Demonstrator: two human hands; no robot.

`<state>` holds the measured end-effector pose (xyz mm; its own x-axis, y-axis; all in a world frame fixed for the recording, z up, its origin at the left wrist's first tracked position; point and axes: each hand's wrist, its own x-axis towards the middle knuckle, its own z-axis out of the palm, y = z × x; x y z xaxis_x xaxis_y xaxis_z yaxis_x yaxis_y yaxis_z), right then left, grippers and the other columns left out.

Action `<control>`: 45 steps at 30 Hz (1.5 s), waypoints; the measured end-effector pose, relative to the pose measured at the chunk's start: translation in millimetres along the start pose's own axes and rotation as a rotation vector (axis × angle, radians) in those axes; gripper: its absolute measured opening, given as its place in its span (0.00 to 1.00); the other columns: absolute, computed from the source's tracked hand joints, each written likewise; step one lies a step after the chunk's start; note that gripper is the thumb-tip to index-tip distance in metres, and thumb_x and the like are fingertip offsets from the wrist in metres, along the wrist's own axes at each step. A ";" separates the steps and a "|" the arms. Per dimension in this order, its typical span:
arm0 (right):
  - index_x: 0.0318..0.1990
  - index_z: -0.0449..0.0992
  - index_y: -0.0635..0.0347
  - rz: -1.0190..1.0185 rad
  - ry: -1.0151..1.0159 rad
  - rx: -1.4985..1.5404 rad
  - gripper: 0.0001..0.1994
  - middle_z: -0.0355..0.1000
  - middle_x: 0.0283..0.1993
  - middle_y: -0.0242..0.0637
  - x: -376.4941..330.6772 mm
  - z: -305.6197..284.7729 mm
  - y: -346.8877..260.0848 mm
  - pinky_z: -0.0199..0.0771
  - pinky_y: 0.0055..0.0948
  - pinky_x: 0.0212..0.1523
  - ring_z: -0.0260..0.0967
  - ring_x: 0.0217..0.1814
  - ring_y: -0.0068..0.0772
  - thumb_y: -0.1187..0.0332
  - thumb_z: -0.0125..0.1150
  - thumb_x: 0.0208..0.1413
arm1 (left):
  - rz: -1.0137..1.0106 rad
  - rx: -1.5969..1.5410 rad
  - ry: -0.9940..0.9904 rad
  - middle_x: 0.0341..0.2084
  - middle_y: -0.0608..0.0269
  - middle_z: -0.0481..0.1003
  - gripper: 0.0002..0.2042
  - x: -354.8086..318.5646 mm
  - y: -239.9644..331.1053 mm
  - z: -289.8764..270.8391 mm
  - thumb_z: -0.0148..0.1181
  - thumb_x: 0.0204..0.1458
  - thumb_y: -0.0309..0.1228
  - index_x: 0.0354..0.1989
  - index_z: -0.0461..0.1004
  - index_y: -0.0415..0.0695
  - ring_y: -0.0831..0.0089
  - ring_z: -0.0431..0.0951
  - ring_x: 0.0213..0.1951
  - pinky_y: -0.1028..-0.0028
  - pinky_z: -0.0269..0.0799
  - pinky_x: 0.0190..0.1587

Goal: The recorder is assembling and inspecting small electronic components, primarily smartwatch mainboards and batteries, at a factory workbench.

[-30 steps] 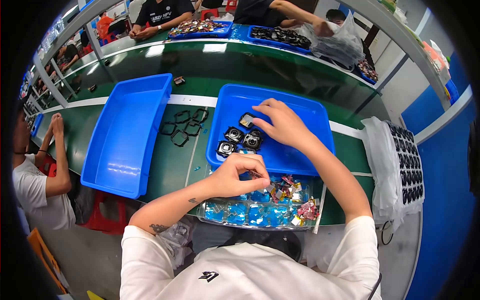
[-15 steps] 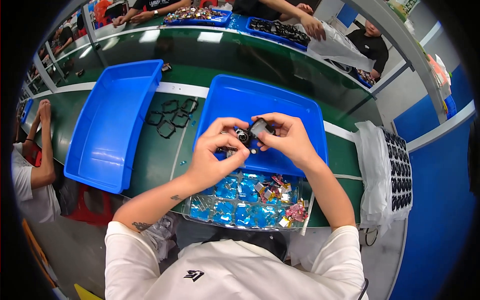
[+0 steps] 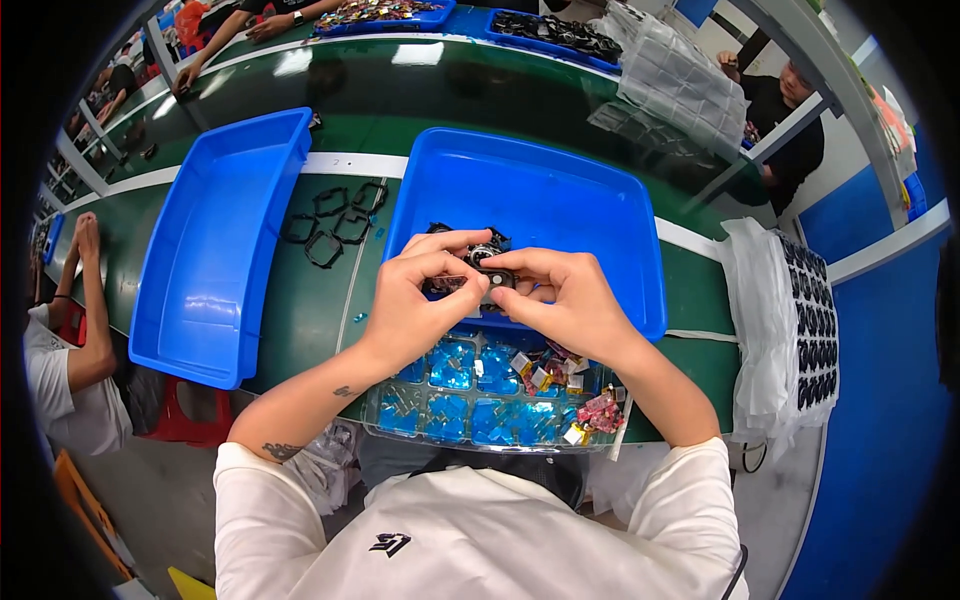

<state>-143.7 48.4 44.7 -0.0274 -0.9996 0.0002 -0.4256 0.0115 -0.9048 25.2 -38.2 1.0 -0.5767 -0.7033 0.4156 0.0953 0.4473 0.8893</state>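
Over the near part of a blue tray, both hands meet at chest height. My left hand is closed on a small black housing with a round, lens-like part; its thumb and fingertips pinch near the middle. From the other side, my right hand grips a dark squarish case, its thumb and index finger close to the left fingertips. A small pale round spot shows on this case. Fingers cover much of both pieces, so I cannot tell whether they are joined. Other black parts lie partly hidden behind my left hand.
A clear compartment tray holds blue-filmed pieces and small pink-and-yellow parts. Left stand a second blue tray and several black frames. Black parts on white sheets are stacked right. Co-workers sit across and at left.
My right hand has lowered and turned, tilting the dark case so its grey face no longer shows. My hands have come closer together. Across the table, a co-worker's hand has left the black-parts tray.
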 end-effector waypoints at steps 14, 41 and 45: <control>0.44 0.77 0.65 -0.159 0.212 0.062 0.10 0.76 0.35 0.40 4.3 4.9 11.1 0.77 0.19 0.32 0.75 0.34 0.23 0.74 0.59 0.54 | 0.114 0.052 0.094 0.40 0.54 0.78 0.07 -2.4 3.6 2.1 0.65 0.44 0.24 0.34 0.80 0.39 0.69 0.78 0.39 0.74 0.72 0.42; 0.37 0.77 0.66 -0.206 0.302 0.212 0.09 0.76 0.34 0.37 -5.8 8.4 8.0 0.76 0.21 0.36 0.75 0.36 0.23 0.74 0.66 0.47 | -0.241 -0.350 -0.024 0.30 0.59 0.77 0.08 0.2 2.1 4.1 0.64 0.48 0.21 0.36 0.75 0.34 0.78 0.77 0.33 0.82 0.73 0.37; 0.37 0.77 0.66 -0.228 0.272 0.042 0.10 0.77 0.34 0.38 -17.4 2.9 17.9 0.76 0.22 0.36 0.75 0.36 0.23 0.71 0.66 0.48 | -0.058 -0.102 -0.102 0.27 0.65 0.75 0.05 -2.2 -6.2 7.9 0.64 0.48 0.23 0.31 0.76 0.35 0.82 0.73 0.28 0.82 0.69 0.32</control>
<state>-148.2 66.0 27.3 -0.1780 -0.9333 0.3119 -0.4114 -0.2173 -0.8852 19.5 -35.0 -7.0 -0.6629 -0.6642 0.3456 0.1379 0.3454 0.9283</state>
